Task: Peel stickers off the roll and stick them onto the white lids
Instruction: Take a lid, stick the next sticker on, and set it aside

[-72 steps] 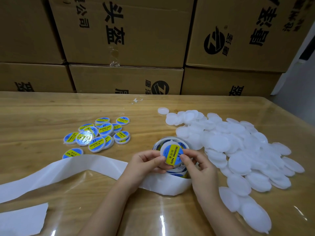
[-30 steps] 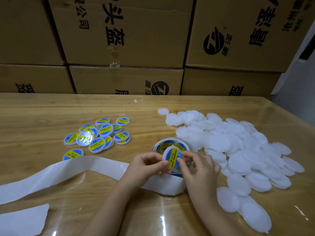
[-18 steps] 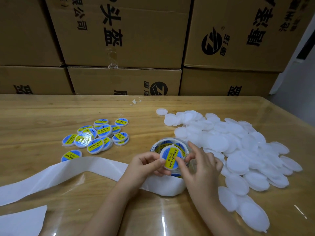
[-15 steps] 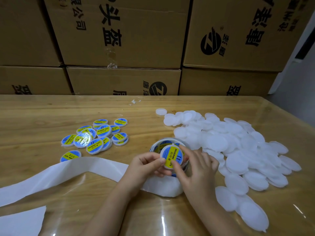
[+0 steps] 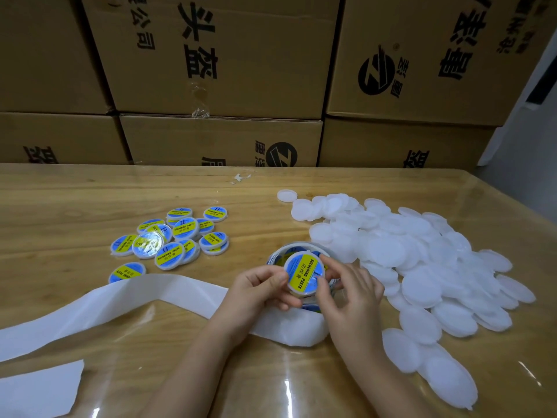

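Mid-frame, the left hand [image 5: 259,286] pinches a lid [image 5: 303,276] steady over the roll [image 5: 278,257]. The right hand [image 5: 346,285] nips its rim, probably smoothing the sticker [image 5: 301,270] flat, with blank lids [image 5: 422,267] heaped at right.

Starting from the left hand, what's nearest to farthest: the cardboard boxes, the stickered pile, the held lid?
1. Held lid: pinched in the left hand.
2. Stickered pile: on the table, leftward and back.
3. Cardboard boxes: stacked behind the table.

Blue/yellow sticker [image 5: 304,273], white lids [image 5: 422,260], brown boxes [image 5: 241,55]
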`<state>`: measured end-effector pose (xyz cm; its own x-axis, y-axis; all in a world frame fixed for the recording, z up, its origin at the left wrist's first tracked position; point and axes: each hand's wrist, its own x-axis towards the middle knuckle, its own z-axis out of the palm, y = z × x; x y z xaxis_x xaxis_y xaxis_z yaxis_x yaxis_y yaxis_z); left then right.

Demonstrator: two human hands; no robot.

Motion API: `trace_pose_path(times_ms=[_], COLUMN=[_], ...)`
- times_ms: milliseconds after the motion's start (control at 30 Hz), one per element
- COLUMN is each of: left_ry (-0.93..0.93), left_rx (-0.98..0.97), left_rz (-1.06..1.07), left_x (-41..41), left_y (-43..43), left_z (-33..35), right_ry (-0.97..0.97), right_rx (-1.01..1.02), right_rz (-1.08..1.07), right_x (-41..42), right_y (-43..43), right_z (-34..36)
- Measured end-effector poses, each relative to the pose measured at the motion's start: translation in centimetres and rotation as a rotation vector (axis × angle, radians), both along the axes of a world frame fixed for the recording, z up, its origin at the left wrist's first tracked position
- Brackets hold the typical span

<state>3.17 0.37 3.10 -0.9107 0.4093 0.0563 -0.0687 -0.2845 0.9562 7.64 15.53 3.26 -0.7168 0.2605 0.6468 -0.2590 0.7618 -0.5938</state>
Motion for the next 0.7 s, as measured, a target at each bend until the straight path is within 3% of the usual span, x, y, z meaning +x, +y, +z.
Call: trace_pose_path(times_ms=[200, 700], left_ry=[0.047, 0.176], left_rx=[-0.044, -0.16], left_rz=[-0.036, -0.083], left_x=[0.24, 0.67], left_y=[0.1, 0.27], left_z=[0.24, 0.34], right_ry=[-0.045, -0.103], right_rx=[-0.192, -0.287], right_rz=[0.016, 0.011], right_x=[0.0, -0.07], right_y=[0.02, 0.57], right_z=[0.43, 0.29])
